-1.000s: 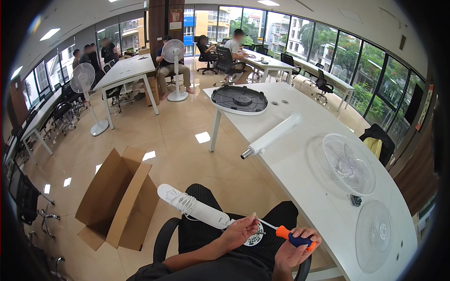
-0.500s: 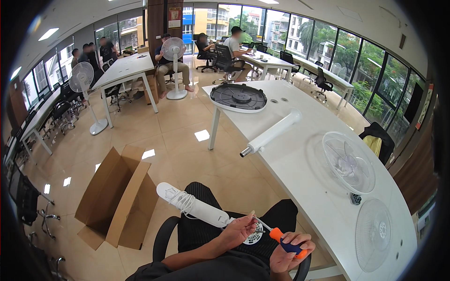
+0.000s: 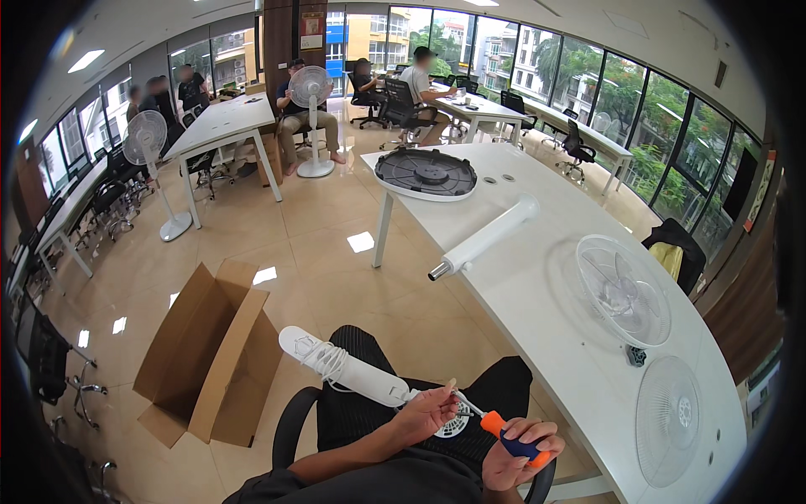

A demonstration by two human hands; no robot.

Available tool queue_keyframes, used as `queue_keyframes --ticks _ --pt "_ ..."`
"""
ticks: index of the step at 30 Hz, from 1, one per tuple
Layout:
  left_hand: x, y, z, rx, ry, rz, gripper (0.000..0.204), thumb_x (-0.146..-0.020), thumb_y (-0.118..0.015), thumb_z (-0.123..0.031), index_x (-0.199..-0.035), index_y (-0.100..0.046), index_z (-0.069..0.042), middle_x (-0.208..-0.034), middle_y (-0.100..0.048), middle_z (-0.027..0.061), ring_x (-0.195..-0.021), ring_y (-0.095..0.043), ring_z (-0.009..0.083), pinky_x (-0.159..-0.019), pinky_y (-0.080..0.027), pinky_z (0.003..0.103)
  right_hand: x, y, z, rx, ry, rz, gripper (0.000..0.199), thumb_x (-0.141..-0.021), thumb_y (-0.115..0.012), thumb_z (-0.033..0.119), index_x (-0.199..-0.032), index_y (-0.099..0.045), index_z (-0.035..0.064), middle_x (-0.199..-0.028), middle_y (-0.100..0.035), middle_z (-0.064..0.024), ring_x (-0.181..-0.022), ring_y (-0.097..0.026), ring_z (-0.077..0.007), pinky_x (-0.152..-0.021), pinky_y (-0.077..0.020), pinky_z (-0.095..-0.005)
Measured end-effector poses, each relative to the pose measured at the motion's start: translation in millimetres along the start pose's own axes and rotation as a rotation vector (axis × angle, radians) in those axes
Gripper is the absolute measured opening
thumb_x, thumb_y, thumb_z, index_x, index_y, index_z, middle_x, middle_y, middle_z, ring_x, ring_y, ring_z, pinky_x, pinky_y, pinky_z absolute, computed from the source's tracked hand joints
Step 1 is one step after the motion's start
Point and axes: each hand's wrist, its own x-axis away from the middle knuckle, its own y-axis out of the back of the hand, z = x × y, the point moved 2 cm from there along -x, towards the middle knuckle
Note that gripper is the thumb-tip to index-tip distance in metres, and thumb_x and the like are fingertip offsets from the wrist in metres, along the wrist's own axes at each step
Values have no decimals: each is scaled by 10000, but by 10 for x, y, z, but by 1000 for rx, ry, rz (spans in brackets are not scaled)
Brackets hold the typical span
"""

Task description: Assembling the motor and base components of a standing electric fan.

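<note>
Screwdriver (image 3: 510,437) in right hand (image 3: 514,454) — fan part (image 3: 353,371)

An open-plan office: long white desks (image 3: 537,302), swivel chairs (image 3: 401,99), wall-to-wall windows (image 3: 588,76)

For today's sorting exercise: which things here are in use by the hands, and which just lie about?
In use:
left hand
right hand
orange-and-blue screwdriver
white fan motor unit with coiled cord

Lying about:
white fan pole
dark round fan base
two clear fan grilles
open cardboard box
</note>
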Motion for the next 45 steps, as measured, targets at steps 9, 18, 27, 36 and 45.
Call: queue_keyframes --ticks 9,18,27,36,45 --pt "-18 73 -366 14 -342 -147 212 -1031 -593 -254 -1030 -664 -54 -949 -669 19 -872 -641 107 -799 -551 260 -55 75 -296 324 -137 215 392 -949 -659 232 -1131 -352 71 -1030 -635 -221 -965 -656 -289 -901 -541 -454" --pt "20 203 -663 -44 -600 -213 186 -1004 -641 -246 -981 -679 -66 -916 -717 58 -759 -695 127 -718 -588 275 -107 73 -439 569 -803 423 282 -843 -770 75 -1094 -690 -25 -965 -740 -144 -850 -713 -163 -761 -543 -270" --pt "111 113 -738 -192 -696 -214 176 -1006 -634 -196 -1001 -693 -30 -950 -727 109 -753 -704 159 -718 -596 311 -136 -3 -461 572 -628 599 333 -822 -779 67 -1138 -689 13 -1003 -675 -136 -888 -676 -211 -760 -526 -293" --pt "159 -5 -823 -298 -670 -190 182 -1003 -620 -144 -1062 -704 7 -969 -731 152 -736 -708 177 -692 -602 316 -123 -69 -434 818 -254 561 406 -695 -800 -72 -1075 -699 29 -1016 -631 -140 -909 -643 -289 -801 -514 -343" --pt "171 -42 -884 -213 -647 -13 204 -1025 -592 -204 -1047 -667 -16 -999 -721 161 -771 -715 206 -720 -608 347 -84 -102 -470 662 -428 511 397 -719 -806 -33 -1095 -689 16 -1004 -642 -145 -893 -655 -258 -790 -516 -326"
